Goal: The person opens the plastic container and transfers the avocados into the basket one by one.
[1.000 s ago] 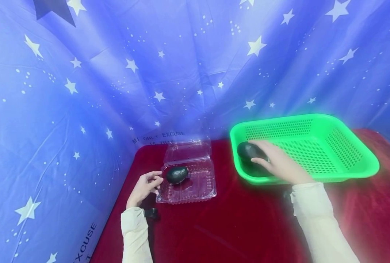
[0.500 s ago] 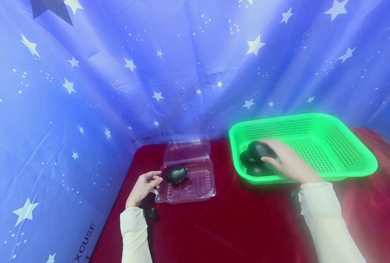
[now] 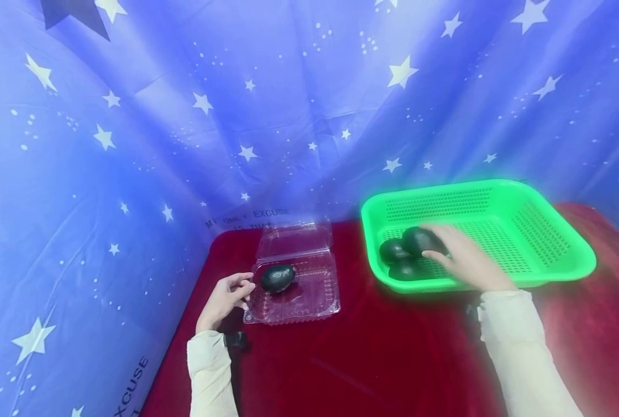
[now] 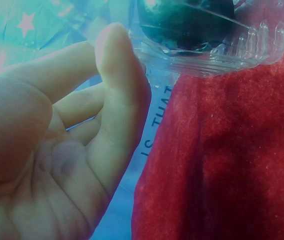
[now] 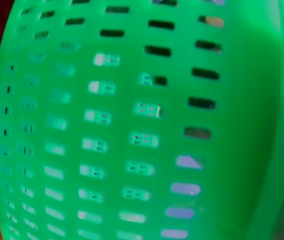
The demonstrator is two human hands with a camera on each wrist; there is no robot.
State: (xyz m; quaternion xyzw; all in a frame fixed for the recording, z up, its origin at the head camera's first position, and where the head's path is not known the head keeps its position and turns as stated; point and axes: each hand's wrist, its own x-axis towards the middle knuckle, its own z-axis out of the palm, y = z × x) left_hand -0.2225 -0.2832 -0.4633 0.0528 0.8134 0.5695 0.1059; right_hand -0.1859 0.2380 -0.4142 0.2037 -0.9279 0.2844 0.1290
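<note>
In the head view, my left hand (image 3: 223,301) pinches the left edge of a clear plastic clamshell container (image 3: 320,310), whose lid is raised at the back. One dark green avocado (image 3: 278,279) lies inside its left part. The left wrist view shows the thumb and finger (image 4: 119,80) at the clear rim, just beside that avocado (image 4: 187,25). My right hand (image 3: 461,255) holds another dark avocado (image 3: 419,240) within the left part of a green plastic basket (image 3: 575,263). Two more avocados, one left (image 3: 393,251) and one nearer (image 3: 406,270), lie beside it.
A red cloth (image 3: 372,353) covers the table. A blue curtain with stars (image 3: 288,104) hangs behind and at the left. The basket's slotted wall (image 5: 122,125) fills the right wrist view, hiding that hand there.
My right hand has moved a little to the right with its avocado, uncovering the two others in the basket. The left hand stays at the container's edge.
</note>
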